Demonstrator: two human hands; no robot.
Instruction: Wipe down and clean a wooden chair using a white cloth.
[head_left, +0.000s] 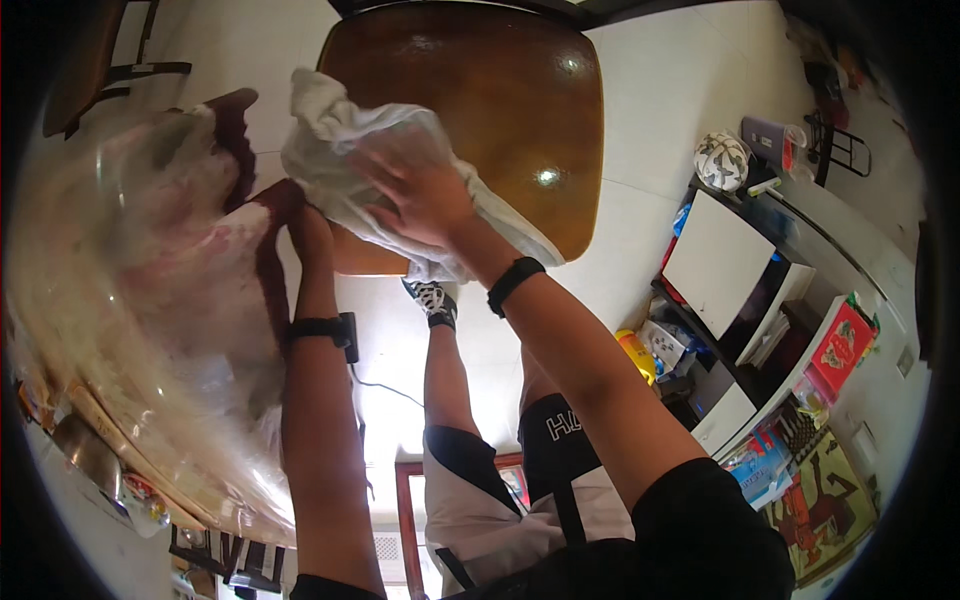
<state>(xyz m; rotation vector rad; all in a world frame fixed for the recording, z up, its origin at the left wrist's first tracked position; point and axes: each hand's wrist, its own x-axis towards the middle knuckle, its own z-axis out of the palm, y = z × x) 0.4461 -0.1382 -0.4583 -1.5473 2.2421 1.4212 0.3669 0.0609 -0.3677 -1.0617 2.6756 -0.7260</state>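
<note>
A pale cloth (330, 161) lies bunched and spread over the left front part of a brown wooden seat or small tabletop (517, 112). My right hand (416, 187) presses flat on the cloth with its fingers spread. Beside the seat's left edge, my left hand (307, 221) is at the dark red border of a patterned cloth (202, 262) under clear plastic. Its fingers are mostly hidden, so whether they grip the border is unclear. Part of the cloth hangs over the seat's front edge.
The plastic-covered table fills the left side. At the right stands a cabinet (716, 262) with a patterned ball (721, 161) and a red box (840, 349) nearby. Another chair (82, 67) is at the upper left. My shoe (431, 296) is below the seat's front edge.
</note>
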